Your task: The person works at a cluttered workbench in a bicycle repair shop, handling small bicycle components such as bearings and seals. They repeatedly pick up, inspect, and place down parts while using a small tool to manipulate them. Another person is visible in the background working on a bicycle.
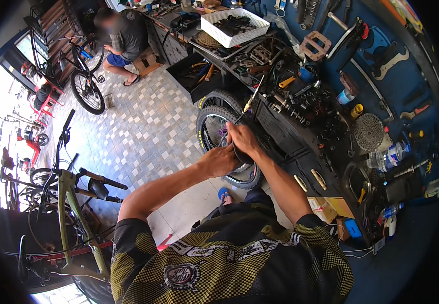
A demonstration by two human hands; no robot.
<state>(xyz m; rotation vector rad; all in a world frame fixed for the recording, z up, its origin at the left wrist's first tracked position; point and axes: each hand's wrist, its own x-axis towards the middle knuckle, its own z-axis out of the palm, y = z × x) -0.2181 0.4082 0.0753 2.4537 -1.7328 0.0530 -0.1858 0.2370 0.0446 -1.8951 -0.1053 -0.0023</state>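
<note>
My two hands meet in front of me, above the bicycle wheels (204, 133) that stand against the bench. Closed fingers of my right hand (243, 139) wrap round something near a dark, rounded thing (242, 156). My left hand (220, 161) is closed just below it, pressed against the same dark thing, whose kind I cannot make out. From beyond my right hand a thin rod with a yellowish middle (249, 105) slants up toward the bench edge; whether my fingers hold it is hidden.
A cluttered workbench (300, 147) runs along my right, under tools on a blue wall. On it stands a white basket (234, 28); an open drawer (194, 76) juts out below. An olive bicycle frame (69, 213) is at left. Another person sits far off beside a bicycle (85, 91).
</note>
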